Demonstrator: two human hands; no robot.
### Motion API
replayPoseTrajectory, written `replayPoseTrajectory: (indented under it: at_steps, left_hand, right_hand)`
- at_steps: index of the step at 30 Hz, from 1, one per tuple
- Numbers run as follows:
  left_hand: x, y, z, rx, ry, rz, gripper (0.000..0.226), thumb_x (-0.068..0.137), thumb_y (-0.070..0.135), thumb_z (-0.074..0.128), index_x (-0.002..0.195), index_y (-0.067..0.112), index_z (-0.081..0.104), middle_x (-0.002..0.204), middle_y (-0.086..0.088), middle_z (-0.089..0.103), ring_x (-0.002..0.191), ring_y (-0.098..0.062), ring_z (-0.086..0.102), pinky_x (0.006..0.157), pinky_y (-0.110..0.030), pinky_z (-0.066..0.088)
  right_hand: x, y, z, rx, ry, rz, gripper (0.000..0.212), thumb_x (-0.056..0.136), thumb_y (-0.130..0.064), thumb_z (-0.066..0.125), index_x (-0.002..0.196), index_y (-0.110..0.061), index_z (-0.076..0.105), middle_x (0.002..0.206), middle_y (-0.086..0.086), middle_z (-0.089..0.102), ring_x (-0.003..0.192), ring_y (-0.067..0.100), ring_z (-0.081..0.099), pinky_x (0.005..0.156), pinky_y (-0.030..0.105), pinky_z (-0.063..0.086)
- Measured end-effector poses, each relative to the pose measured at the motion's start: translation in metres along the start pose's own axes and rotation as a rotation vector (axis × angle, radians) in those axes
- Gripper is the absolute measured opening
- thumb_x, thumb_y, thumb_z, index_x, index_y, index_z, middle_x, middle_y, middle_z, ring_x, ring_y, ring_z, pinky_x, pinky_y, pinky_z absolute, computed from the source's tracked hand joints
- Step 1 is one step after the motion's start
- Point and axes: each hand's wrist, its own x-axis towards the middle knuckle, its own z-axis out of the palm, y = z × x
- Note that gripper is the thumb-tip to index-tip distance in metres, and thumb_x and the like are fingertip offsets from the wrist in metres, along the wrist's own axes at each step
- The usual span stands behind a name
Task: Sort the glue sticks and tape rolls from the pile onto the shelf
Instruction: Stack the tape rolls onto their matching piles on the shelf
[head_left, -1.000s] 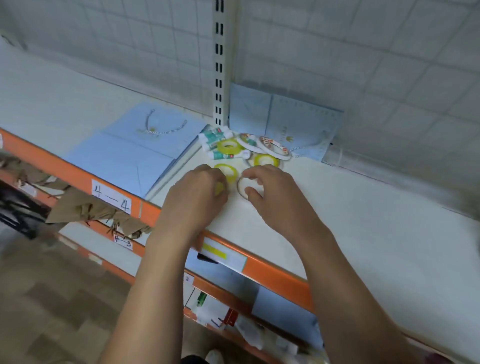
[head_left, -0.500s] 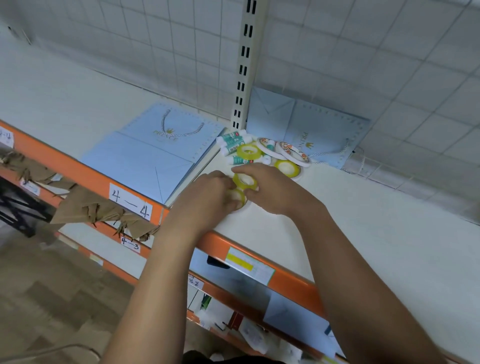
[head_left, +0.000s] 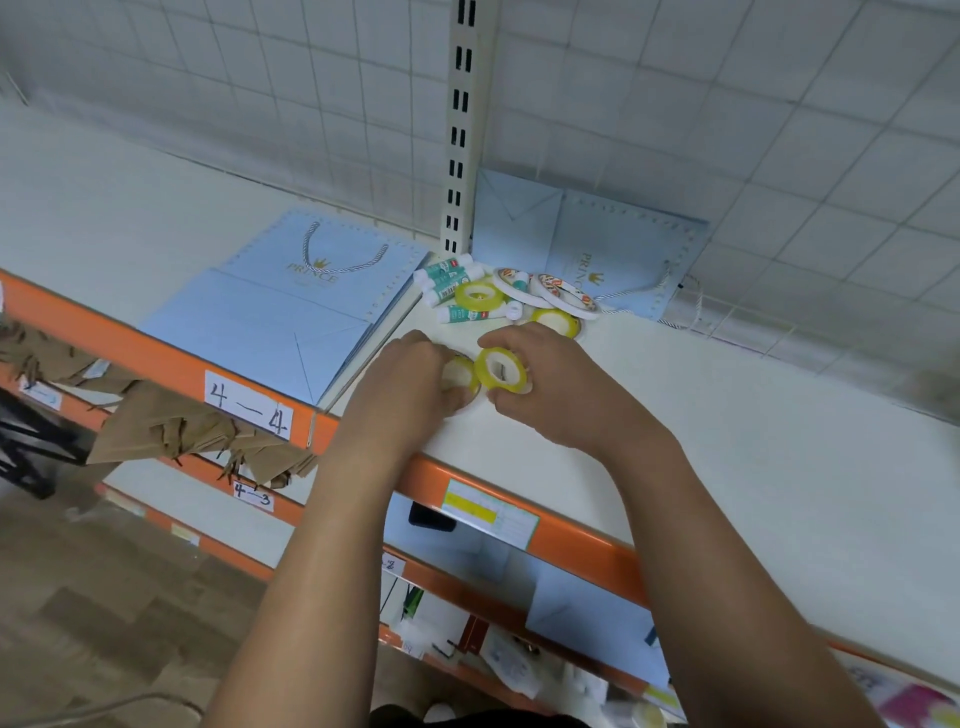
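Yellow tape roll (head_left: 501, 370) is tilted up near the front of the shelf (head_left: 727, 441), pinched in the right hand (head_left: 561, 400) grip; left hand (head_left: 405, 384) grip curls on a second roll (head_left: 461, 373) just beside it at 9 o'clock. Early stage, I'd judge: the pile (head_left: 519, 306) of glue sticks (head_left: 449, 275) and rolls sits unsorted at 12 o'clock. Blue paper bags (head_left: 291, 306) at 10 and 1 o'clock crowd the placing space.

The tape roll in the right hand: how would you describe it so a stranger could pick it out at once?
On the white shelf, near its orange front edge, are two hands. The right hand pinches a yellow roll. It alone is tipped up on edge; the left hand covers a second roll, and the rolls in the pile by the post lie flat.
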Motion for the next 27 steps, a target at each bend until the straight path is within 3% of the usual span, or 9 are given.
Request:
replayPoseTrajectory:
  at_steps: [6, 10, 17, 24, 27]
  left_hand:
    - [-0.008, 0.034, -0.003, -0.115, 0.070, 0.024, 0.052, 0.083, 0.039, 0.065, 0.129, 0.018, 0.056, 0.112, -0.009, 0.055, 0.105, -0.029, 0.055, 0.082, -0.034, 0.044]
    - [-0.016, 0.083, 0.008, -0.165, -0.021, 0.181, 0.049, 0.082, 0.042, 0.062, 0.126, 0.024, 0.056, 0.105, 0.000, 0.045, 0.102, -0.026, 0.053, 0.074, -0.031, 0.038]
    - [-0.015, 0.185, 0.036, -0.213, -0.123, 0.399, 0.044, 0.078, 0.042, 0.059, 0.120, 0.029, 0.056, 0.102, 0.003, 0.043, 0.100, -0.017, 0.047, 0.077, -0.029, 0.035]
    - [-0.031, 0.304, 0.065, -0.232, -0.155, 0.634, 0.042, 0.078, 0.038, 0.060, 0.119, 0.030, 0.057, 0.108, 0.004, 0.046, 0.101, -0.015, 0.048, 0.079, -0.028, 0.039]
    - [-0.043, 0.352, 0.080, -0.261, -0.138, 0.677, 0.045, 0.077, 0.039, 0.059, 0.120, 0.028, 0.059, 0.109, 0.003, 0.048, 0.103, -0.016, 0.050, 0.086, -0.031, 0.043]
  right_hand:
    - [-0.039, 0.008, -0.022, 0.007, 0.053, 0.078, 0.049, 0.081, -0.020, 0.073, 0.128, -0.023, 0.058, 0.125, 0.000, 0.050, 0.113, 0.015, 0.050, 0.090, 0.018, 0.035]
    - [-0.083, 0.022, -0.050, -0.023, 0.153, 0.172, 0.045, 0.078, -0.020, 0.077, 0.120, -0.019, 0.062, 0.108, -0.004, 0.053, 0.101, 0.017, 0.055, 0.085, 0.021, 0.040]
    - [-0.170, 0.061, -0.109, -0.111, 0.317, 0.404, 0.052, 0.080, -0.025, 0.077, 0.129, -0.019, 0.059, 0.121, 0.002, 0.052, 0.105, 0.021, 0.055, 0.094, 0.031, 0.046]
    - [-0.265, 0.110, -0.165, -0.206, 0.444, 0.572, 0.052, 0.081, -0.027, 0.075, 0.130, -0.020, 0.059, 0.118, 0.002, 0.054, 0.102, 0.018, 0.057, 0.082, 0.011, 0.032]
    - [-0.301, 0.132, -0.188, -0.213, 0.461, 0.594, 0.053, 0.081, -0.030, 0.075, 0.130, -0.020, 0.059, 0.119, 0.001, 0.054, 0.103, 0.016, 0.058, 0.084, 0.012, 0.035]
